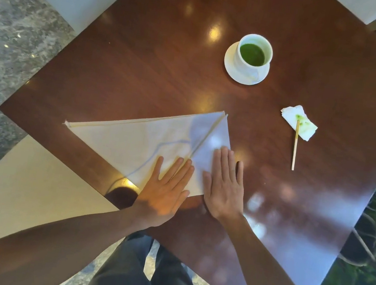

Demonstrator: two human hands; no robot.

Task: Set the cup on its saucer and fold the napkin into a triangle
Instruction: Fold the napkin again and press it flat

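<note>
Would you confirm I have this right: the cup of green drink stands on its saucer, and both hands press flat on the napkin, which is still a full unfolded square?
Not quite. The head view shows the napkin already folded into a triangle. The rest holds: the cup stands on its saucer, and the left hand and right hand press flat on it.

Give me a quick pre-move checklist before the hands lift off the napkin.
1. Cup on saucer: ok.
2. Napkin in a triangle: ok.
3. Left hand and right hand flat on the napkin: ok.
4. Fold edges aligned: not ok, a slight offset shows at the far corner.
5. Crease fully pressed: cannot tell.
6. Stained tissue and stick apart from the napkin: ok.
</note>
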